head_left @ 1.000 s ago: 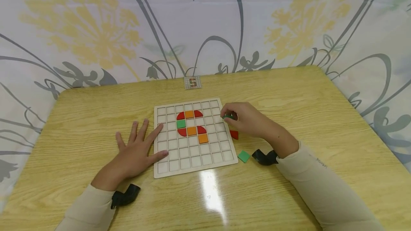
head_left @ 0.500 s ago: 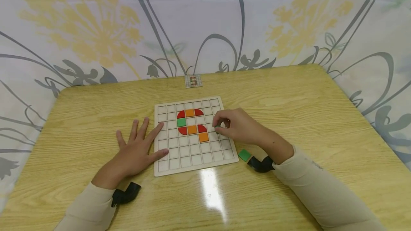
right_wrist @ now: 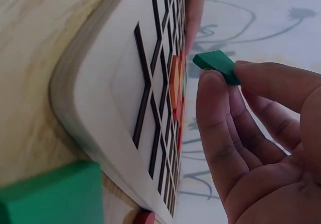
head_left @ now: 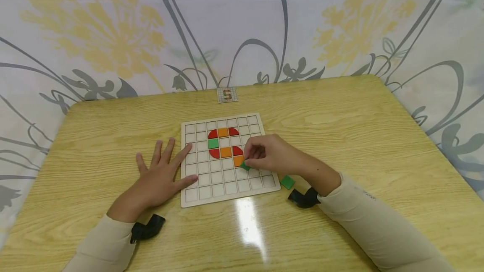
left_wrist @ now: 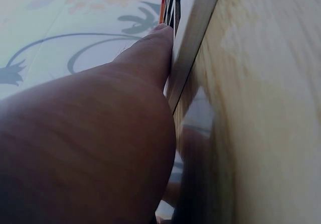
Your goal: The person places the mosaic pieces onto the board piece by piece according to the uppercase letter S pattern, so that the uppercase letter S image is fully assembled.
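Observation:
A pale wooden grid board (head_left: 211, 192) lies on the table, with red, orange and green tiles forming a curved shape in its cells. My left hand (head_left: 160, 181) is spread flat at the board's left side, thumb and index fingertip resting on its edge. My right hand (head_left: 270, 154) pinches a green tile (right_wrist: 216, 63) between thumb and fingertips. In the head view this tile is just beside the lowest orange tile (head_left: 238, 161). The right wrist view shows it tilted above the board's surface.
Another green tile (head_left: 288, 182) lies on the table by the board's lower right corner. A red piece (right_wrist: 144, 217) is close to the board's edge in the right wrist view. Behind the board, a small card (head_left: 227, 95) with a coloured S pattern stands near the patterned backdrop.
My right hand has carried the green tile leftward and nearer from the board's right edge to beside the lowest orange tile. The left hand has stayed in place.

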`<action>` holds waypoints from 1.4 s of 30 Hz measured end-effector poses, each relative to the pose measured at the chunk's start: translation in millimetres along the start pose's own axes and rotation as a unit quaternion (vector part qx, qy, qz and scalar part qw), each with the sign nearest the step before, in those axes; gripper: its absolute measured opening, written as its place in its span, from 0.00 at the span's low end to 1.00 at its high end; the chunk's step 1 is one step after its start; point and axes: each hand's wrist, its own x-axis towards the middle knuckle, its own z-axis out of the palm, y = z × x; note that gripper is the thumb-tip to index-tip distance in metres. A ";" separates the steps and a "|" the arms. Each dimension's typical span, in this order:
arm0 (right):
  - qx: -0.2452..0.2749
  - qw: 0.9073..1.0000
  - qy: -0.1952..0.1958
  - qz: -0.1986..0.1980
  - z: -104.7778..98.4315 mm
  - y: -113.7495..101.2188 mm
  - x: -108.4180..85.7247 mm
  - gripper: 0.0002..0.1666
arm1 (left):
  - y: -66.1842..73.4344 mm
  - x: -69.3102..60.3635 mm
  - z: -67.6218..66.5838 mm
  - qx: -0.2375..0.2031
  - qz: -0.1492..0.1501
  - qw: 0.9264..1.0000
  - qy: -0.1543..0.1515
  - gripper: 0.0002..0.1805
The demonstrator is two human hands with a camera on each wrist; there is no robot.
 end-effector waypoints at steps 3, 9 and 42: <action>0.007 1.000 -0.008 0.007 2.8 0.5 0.8 0.04 | 0.3 -0.9 0.5 -0.001 -0.001 1.000 0.000 0.47; 0.010 0.999 -0.025 0.021 7.2 2.3 2.4 0.05 | 1.2 -1.9 0.2 0.000 -0.005 1.000 -0.003 0.48; -0.074 0.997 -0.031 -0.007 15.7 2.6 1.7 0.04 | 2.8 -1.2 -3.3 -0.002 -0.005 1.000 -0.007 0.47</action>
